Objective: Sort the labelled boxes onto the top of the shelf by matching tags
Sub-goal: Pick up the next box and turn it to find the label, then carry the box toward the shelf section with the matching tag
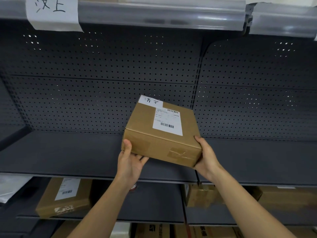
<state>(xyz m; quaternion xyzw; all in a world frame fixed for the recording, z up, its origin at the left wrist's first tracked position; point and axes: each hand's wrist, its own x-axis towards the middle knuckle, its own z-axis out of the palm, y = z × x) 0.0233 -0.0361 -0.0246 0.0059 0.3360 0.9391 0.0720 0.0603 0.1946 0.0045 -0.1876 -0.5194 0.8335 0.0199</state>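
A flat brown cardboard box (147,131) is held tilted in front of the dark grey shelf (68,155), above its front edge. It carries a white handwritten tag (151,101) at its far corner and a printed shipping label (168,122) on top. My left hand (131,160) grips its near left corner from below, thumb on the side. My right hand (205,157) holds the near right corner. A white paper tag with handwritten characters (51,12) hangs from the top shelf rail (163,16) at the upper left.
A perforated grey back panel (103,83) closes the shelf bay. On the lower shelf lie a labelled brown box (63,198), a small taped box (200,196), another box (288,196) at right and white packaging (12,186) at left. More cartons (171,231) stand below.
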